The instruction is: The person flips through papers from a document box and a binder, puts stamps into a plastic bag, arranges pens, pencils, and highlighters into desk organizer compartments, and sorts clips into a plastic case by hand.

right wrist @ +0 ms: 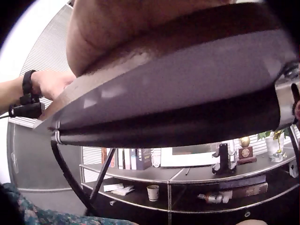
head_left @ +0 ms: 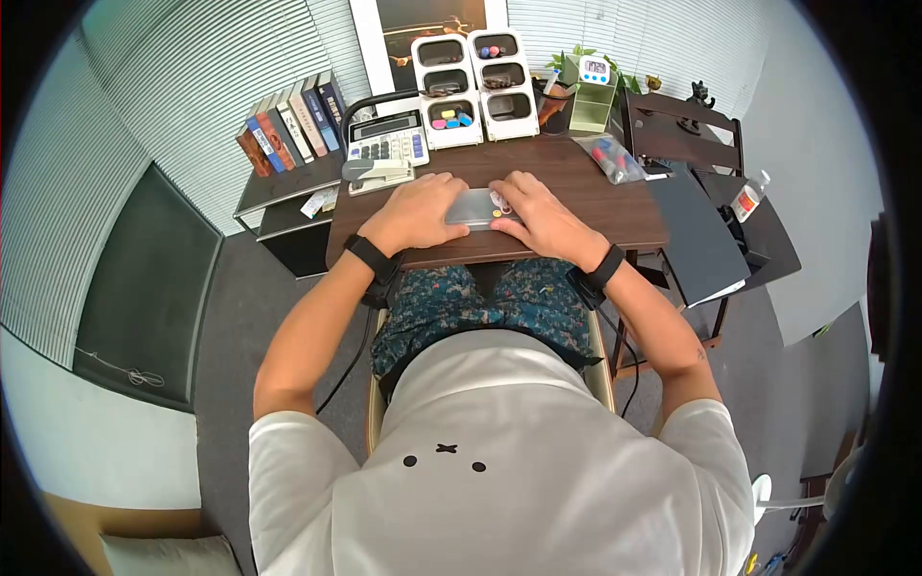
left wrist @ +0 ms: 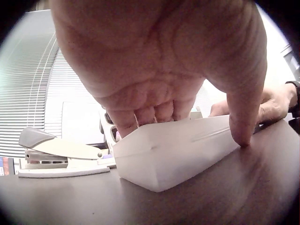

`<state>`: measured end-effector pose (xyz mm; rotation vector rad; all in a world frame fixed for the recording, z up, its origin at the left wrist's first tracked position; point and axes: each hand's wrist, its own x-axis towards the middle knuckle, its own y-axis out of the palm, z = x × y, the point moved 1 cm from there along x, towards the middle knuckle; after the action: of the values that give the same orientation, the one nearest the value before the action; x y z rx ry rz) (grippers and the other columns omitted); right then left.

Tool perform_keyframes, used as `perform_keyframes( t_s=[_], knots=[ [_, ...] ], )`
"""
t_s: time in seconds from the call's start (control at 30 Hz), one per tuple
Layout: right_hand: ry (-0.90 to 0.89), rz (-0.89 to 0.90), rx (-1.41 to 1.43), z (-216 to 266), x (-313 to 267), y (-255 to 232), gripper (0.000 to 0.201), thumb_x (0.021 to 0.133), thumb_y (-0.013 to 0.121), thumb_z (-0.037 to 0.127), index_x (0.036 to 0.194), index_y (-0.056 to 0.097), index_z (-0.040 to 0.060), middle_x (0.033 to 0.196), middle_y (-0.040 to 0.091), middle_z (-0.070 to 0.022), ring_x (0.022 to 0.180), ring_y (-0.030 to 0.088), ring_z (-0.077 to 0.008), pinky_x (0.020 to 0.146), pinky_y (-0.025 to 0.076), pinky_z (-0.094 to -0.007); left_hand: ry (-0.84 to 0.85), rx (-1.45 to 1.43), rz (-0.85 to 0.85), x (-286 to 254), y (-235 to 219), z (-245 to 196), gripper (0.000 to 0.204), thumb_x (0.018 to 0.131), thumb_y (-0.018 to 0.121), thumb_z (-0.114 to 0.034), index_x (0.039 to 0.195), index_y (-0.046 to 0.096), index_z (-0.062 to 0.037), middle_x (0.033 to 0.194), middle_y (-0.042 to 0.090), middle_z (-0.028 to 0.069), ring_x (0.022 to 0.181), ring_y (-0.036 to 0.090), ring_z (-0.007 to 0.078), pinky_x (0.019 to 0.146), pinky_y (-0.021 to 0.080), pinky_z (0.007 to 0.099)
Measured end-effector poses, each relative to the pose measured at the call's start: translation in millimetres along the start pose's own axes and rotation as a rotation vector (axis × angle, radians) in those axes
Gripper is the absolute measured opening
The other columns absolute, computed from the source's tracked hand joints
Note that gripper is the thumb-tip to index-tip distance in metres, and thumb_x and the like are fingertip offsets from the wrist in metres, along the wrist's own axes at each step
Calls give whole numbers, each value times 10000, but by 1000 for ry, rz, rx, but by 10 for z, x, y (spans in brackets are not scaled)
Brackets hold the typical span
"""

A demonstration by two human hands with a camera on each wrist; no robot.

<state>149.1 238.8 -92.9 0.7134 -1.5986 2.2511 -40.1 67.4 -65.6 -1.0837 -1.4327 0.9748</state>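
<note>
A translucent plastic box (head_left: 469,208) with a printed pattern near its right end lies on the brown desk close to the front edge. My left hand (head_left: 423,213) grips its left end, thumb on the near side and fingers over the far side. In the left wrist view the frosted side of the box (left wrist: 176,157) shows under the palm. From the other end my right hand (head_left: 545,221) holds the box, with its fingers reaching over the lid and its thumb along the near side. The right wrist view shows mostly the desk's underside, so the box is hidden there.
Behind the left hand stand a stapler (head_left: 376,171) and a calculator (head_left: 389,144). White tiered bins (head_left: 480,91) with small items, a pen cup (head_left: 554,108) and a green holder (head_left: 593,106) line the back. A plastic bag (head_left: 611,159) lies at the right.
</note>
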Motion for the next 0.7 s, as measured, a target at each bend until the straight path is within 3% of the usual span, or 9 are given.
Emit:
perform_keyframes(
  t_s=[0.23, 0.57, 0.7],
  knots=[
    [-21, 3, -16, -23, 18, 19, 549, 950, 752, 294, 1343, 573, -45, 1136, 562, -192, 1062, 555, -398, 942, 463, -480, -10, 51, 42, 58, -38, -52, 524, 823, 859, -327, 1201, 616, -57, 1118, 704, 182, 1109, 666, 394, 938, 525, 498],
    [-44, -80, -6, 58, 7, -6, 566, 933, 772, 243, 1369, 545, -38, 1171, 566, -190, 1077, 558, -398, 946, 479, -477, -26, 13, 35, 55, -127, -147, 603, 796, 870, -342, 1251, 585, -66, 1037, 750, 192, 1000, 708, 436, 871, 551, 519],
    [15, -90, 32, 42, 6, -27, 601, 896, 815, 275, 1360, 569, -18, 1172, 590, -191, 1095, 570, -399, 955, 484, -478, -89, -39, 90, -34, -214, -120, 631, 802, 874, -327, 1294, 582, -61, 1134, 729, 205, 1083, 689, 428, 906, 544, 504]
  ],
)
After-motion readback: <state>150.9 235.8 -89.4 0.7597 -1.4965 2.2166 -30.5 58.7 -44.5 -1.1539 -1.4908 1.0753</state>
